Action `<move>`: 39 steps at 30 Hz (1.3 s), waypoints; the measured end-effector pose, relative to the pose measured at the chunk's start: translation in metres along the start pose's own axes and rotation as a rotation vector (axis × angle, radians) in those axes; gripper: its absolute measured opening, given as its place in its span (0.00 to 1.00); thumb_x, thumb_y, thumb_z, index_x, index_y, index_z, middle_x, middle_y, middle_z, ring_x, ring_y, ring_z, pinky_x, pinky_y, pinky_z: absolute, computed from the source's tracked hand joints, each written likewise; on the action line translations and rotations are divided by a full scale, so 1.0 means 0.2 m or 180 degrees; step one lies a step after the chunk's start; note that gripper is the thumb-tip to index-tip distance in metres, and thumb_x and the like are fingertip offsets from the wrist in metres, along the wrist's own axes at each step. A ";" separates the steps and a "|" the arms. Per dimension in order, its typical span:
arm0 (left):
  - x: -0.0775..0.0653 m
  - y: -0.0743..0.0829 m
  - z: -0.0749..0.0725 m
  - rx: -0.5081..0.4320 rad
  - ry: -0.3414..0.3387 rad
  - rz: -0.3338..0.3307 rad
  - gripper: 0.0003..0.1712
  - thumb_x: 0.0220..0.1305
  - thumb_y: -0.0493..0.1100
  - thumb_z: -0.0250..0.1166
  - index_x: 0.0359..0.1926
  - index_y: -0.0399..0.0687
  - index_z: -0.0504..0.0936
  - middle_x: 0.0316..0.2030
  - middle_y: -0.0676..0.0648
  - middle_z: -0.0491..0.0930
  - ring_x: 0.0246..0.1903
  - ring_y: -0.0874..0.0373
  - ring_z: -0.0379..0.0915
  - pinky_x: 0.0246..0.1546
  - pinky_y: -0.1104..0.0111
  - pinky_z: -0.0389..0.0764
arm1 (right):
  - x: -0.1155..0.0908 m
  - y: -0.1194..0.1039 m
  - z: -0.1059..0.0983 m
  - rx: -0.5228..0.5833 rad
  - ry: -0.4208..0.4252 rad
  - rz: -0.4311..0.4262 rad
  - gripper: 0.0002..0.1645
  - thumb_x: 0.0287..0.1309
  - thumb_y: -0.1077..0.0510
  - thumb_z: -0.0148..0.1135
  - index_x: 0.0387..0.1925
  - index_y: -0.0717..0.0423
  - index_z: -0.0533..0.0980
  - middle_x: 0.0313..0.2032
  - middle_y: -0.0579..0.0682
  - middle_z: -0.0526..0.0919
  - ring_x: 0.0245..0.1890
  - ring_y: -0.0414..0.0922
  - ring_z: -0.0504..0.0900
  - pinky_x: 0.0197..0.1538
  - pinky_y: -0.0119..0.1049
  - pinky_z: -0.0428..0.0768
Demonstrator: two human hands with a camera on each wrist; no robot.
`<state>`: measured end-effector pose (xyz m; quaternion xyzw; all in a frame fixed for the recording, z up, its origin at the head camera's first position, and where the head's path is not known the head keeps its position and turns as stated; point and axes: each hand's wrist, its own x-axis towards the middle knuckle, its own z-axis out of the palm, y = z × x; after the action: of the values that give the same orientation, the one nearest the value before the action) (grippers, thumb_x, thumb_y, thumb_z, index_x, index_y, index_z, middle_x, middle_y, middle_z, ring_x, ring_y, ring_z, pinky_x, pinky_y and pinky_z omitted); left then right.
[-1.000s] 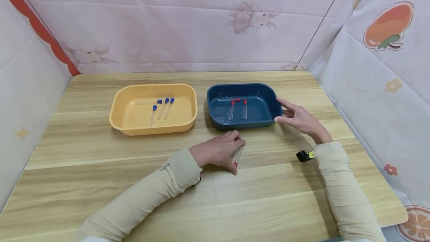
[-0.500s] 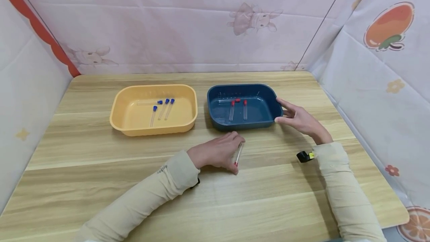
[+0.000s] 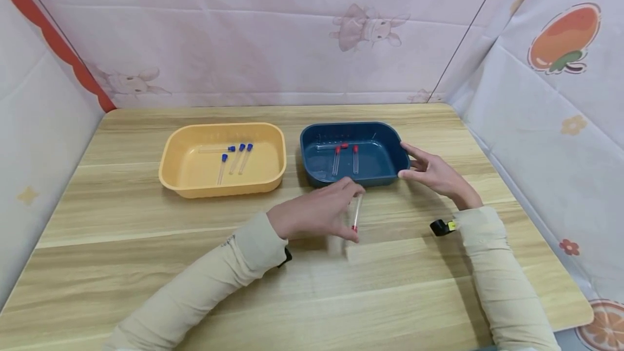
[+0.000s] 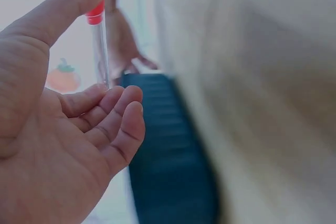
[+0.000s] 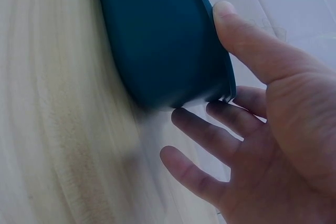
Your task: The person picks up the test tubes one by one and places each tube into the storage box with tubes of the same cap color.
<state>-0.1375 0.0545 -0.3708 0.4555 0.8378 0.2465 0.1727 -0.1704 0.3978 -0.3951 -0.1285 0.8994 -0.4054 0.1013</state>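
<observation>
My left hand [image 3: 317, 212] holds a clear test tube [image 3: 358, 210] with a red cap, just in front of the dark blue bin [image 3: 376, 161]. The left wrist view shows the thumb on the red cap [image 4: 95, 14] and fingertips at the tube's other end. My right hand [image 3: 439, 176] touches the bin's right end. In the right wrist view its fingers are spread, with the thumb by the rim and fingertips against the bin wall [image 5: 168, 40]. Inside the bin lie red-capped test tubes [image 3: 356, 158], some crossing.
A yellow bin [image 3: 207, 169] stands to the left of the blue one, holding several blue-capped test tubes [image 3: 245, 158]. Both bins sit on a wood-grain table [image 3: 146, 253]. Printed cloth walls [image 3: 273, 53] enclose the table's back and sides. A small black piece [image 3: 441, 227] is by the right cuff.
My left hand has lifted the red-capped test tube from the table and shifted slightly right and toward the blue bin. The right hand has stayed at the bin's end.
</observation>
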 end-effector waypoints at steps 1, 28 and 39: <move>0.00 0.01 -0.03 -0.0006 0.0027 0.0006 0.55 0.56 0.62 0.79 0.74 0.42 0.64 0.61 0.47 0.68 0.52 0.59 0.69 0.57 0.69 0.76 | 0.00 0.00 0.00 0.0001 0.0003 0.0000 0.48 0.72 0.53 0.65 0.83 0.49 0.49 0.79 0.59 0.53 0.71 0.64 0.66 0.67 0.59 0.69; 0.09 -0.09 -0.51 -0.0414 0.0625 -0.0264 0.56 0.55 0.59 0.80 0.76 0.43 0.61 0.66 0.47 0.66 0.62 0.56 0.66 0.61 0.64 0.75 | 0.01 0.01 0.00 0.0019 -0.0006 0.0005 0.48 0.72 0.53 0.64 0.83 0.50 0.48 0.80 0.58 0.52 0.72 0.63 0.66 0.67 0.57 0.70; 0.17 -0.23 -0.52 -0.0375 0.0543 -0.0555 0.56 0.57 0.59 0.79 0.77 0.43 0.60 0.68 0.46 0.65 0.64 0.53 0.67 0.63 0.60 0.74 | 0.02 -0.01 0.00 0.0038 0.0016 -0.0003 0.48 0.72 0.56 0.65 0.83 0.50 0.49 0.79 0.59 0.54 0.71 0.63 0.68 0.66 0.54 0.72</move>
<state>-0.2398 0.0363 -0.3143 0.3474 0.8700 0.3172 0.1480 -0.1731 0.3954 -0.3948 -0.1273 0.8972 -0.4110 0.0996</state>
